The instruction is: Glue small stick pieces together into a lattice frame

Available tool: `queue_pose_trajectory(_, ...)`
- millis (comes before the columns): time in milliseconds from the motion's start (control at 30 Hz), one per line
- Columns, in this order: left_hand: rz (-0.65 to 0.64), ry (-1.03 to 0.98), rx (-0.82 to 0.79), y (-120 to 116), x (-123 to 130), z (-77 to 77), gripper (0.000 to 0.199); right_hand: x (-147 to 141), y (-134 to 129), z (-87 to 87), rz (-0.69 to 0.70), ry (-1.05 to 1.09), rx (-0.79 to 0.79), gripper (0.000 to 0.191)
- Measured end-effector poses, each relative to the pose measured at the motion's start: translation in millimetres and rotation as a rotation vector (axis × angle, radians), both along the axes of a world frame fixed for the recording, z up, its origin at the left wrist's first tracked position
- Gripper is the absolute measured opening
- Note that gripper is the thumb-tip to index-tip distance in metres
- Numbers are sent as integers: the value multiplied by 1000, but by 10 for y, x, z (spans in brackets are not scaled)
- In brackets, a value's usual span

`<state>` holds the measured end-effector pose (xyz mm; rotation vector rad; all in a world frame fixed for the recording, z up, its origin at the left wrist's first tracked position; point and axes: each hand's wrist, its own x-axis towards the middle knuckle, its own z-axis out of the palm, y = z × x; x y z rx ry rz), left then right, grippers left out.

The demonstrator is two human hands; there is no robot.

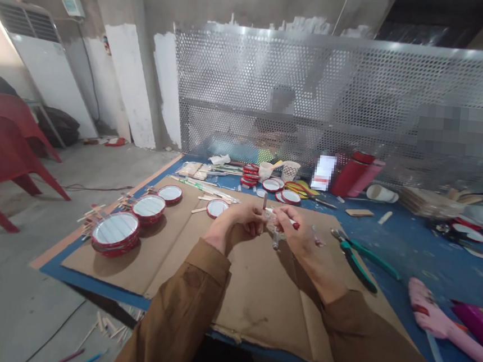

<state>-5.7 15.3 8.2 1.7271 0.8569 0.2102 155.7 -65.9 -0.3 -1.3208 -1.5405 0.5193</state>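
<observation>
Over the cardboard sheet [168,242], my left hand [244,218] pinches a short brownish stick [265,199] that stands upright from its fingertips. Close beside it, my right hand [291,226] is closed around a slim white tool with a red end [294,224]; its exact kind is unclear. The tool's white tip points toward the stick. Just below both hands lies a small greyish piece [275,241], too small to name. Behind my left hand, a round red-rimmed lid [217,207] rests on the cardboard next to a wooden craft stick [199,210].
Red round tins [115,231] with sticks line the left side. Teal-handled pliers [356,264] and a pink glue gun [435,316] lie right. Red bottles [352,174], paper cups [291,170] and a phone [323,172] stand before a perforated metal screen [234,73].
</observation>
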Motion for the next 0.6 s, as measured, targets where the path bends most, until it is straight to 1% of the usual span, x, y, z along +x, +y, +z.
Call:
queue_pose_trajectory(167, -1, -1, -6, 20, -3, -19, 32, -13, -25, 36, -9, -28, -5, 36)
queue_pose_trajectory(367, -8, 12, -9, 22, -4, -6, 30, -59, -66, 116, -5, -39, -16, 35)
queue_pose_trajectory(500, 2, 15, -21, 26, -3, -6, 31, -74, -66, 123, -10, -42, -8, 35)
queue_pose_trajectory(600, -1, 19, -24, 42, 4, -18, 33, -80, -70, 125, -6, -86, 9, 35)
